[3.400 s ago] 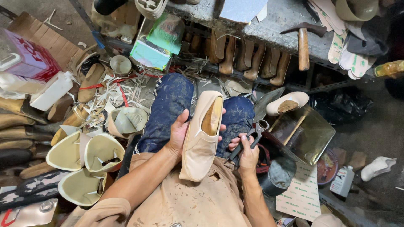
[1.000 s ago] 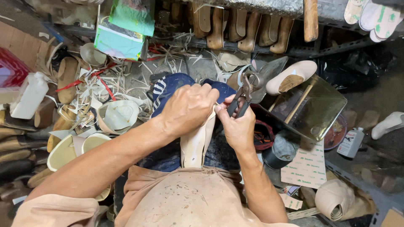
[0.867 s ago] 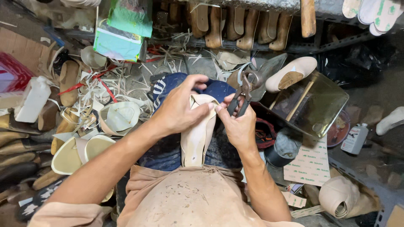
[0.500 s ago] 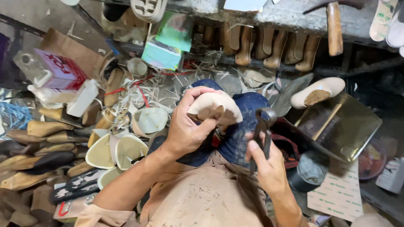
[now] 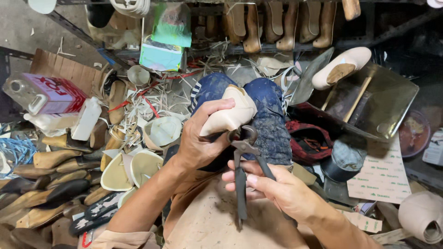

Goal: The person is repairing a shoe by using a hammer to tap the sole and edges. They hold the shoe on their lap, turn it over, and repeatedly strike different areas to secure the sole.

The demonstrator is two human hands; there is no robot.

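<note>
Right hand (image 5: pixel 281 189): grip wrapped around the two dark handles of the pincers (image 5: pixel 243 157), low over my apron (image 5: pixel 217 226). Handles point back toward my body; the rounded head points away and sits at the underside of the shoe. Whether the head actually bites the leather, I cannot tell.

Left hand (image 5: pixel 200 138): grip clamped over the beige shoe (image 5: pixel 229 115), thumb and fingers pressed around its upper. The shoe rests above my knees, between the two blue trouser legs (image 5: pixel 267 120), one end tilted up and away from me.

Left of my lap, on the floor: a cluster of cream shoe uppers (image 5: pixel 134 166), open side up, and beside them a row of brown and black wooden lasts (image 5: pixel 50 184). Pale trimmings (image 5: pixel 138 106) are scattered beyond the uppers.

Right of my knees: a red and black strap bundle (image 5: pixel 309 138), then a metal tray (image 5: pixel 374 101) with a cream shoe (image 5: pixel 341 67) lying across its far corner.

Farther left: a white plastic bottle (image 5: pixel 85 117) and a pink carton (image 5: pixel 53 94), just beside each other.

Farthest: a shelf (image 5: pixel 277 44) carrying a row of brown lasts standing on end, with a green box (image 5: pixel 161 55) in front of its left part.
</note>
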